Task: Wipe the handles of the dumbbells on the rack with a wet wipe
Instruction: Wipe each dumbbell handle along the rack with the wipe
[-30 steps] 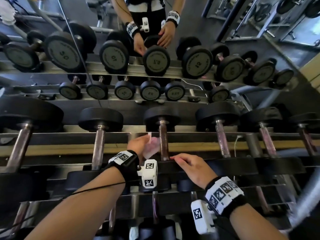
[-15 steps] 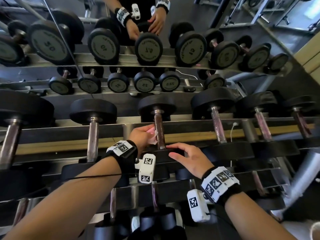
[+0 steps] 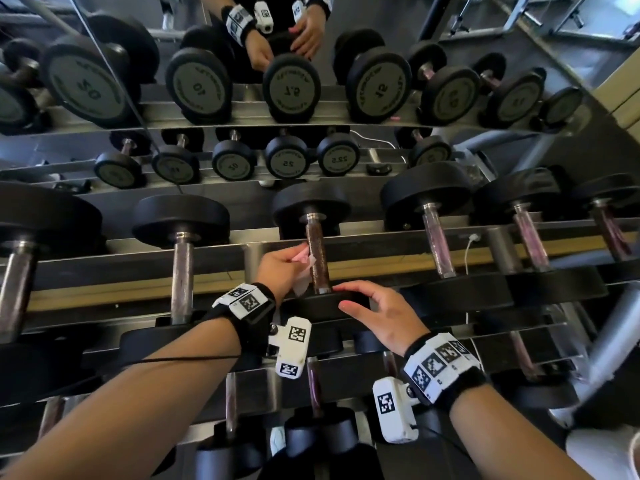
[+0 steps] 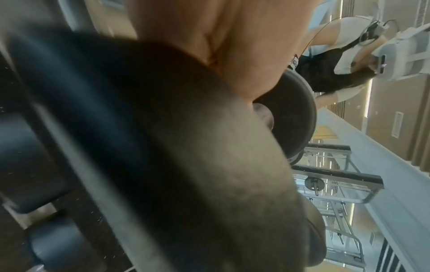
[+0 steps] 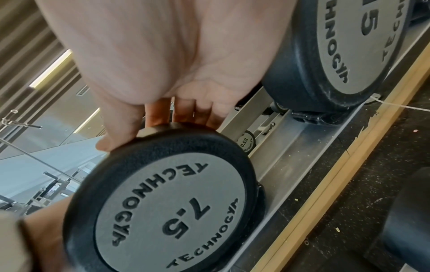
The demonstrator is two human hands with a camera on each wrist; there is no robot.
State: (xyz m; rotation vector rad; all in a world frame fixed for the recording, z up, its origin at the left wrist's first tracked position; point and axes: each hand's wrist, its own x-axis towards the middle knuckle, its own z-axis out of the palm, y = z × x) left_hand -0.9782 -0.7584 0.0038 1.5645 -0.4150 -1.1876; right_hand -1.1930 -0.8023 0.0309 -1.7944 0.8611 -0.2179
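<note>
On the top tier of the rack [image 3: 214,268] lies a black 7.5 dumbbell with a knurled steel handle [image 3: 318,258]. My left hand [image 3: 277,268] pinches a pale pink wet wipe [image 3: 304,277] and holds it against the left side of that handle. In the left wrist view only my palm [image 4: 232,46] and a blurred dark dumbbell head [image 4: 163,147] show. My right hand [image 3: 374,313] grips the near head [image 3: 311,304] of the same dumbbell. The thumb and fingers [image 5: 163,114] curl over the rim of the 7.5 head [image 5: 167,208].
Neighbouring dumbbells [image 3: 436,237] lie close on both sides on the same tier. More dumbbells sit on the lower tier [image 3: 311,441]. A mirror behind reflects the rack and the person [image 3: 277,36]. A white cable [image 3: 468,251] hangs at the right.
My left hand has pushed the wipe closer against the handle and slid a little along it. My right hand has curled its fingers further over the near head. The head view has tilted.
</note>
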